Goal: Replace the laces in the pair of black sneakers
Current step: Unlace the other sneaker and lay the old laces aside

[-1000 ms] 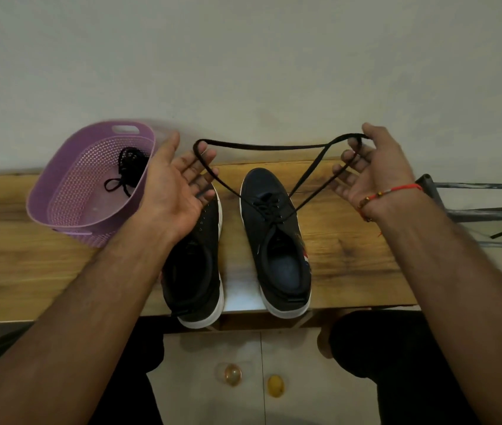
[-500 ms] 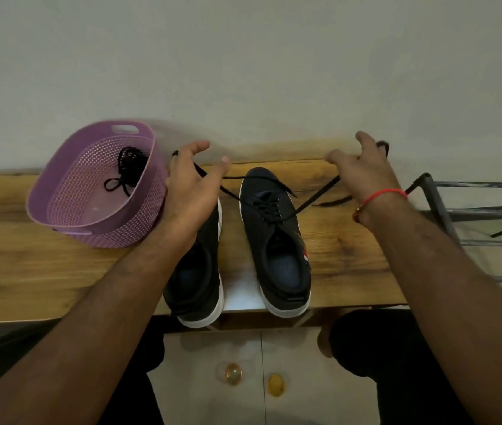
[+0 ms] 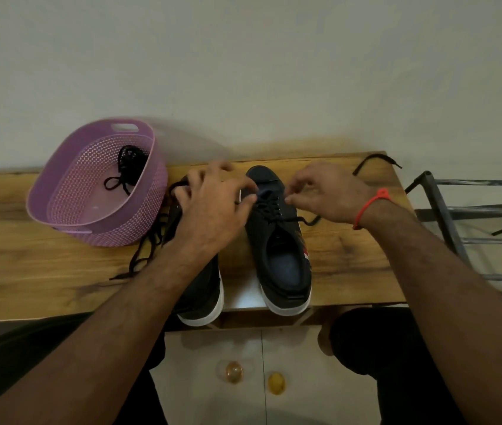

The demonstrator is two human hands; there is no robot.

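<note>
Fingers of both hands, left hand (image 3: 213,210) and right hand (image 3: 332,194), pinch lace (image 3: 269,207) on right sneaker (image 3: 280,240) mid-bench (image 3: 351,256), left sneaker (image 3: 203,286) just beside it.

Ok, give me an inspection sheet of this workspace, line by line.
Surface: wooden bench top, shoes and basket standing on it.
Job's things: two black white-soled sneakers, left sneaker largely under the forearm, right sneaker partly laced; loose black lace.
Clutter: purple perforated plastic basket holding a bundled black lace.
Grippers: left hand and right hand both at the right sneaker's eyelets.
Cables: nothing seen.
Surroundings: plain wall; metal rack.
</note>
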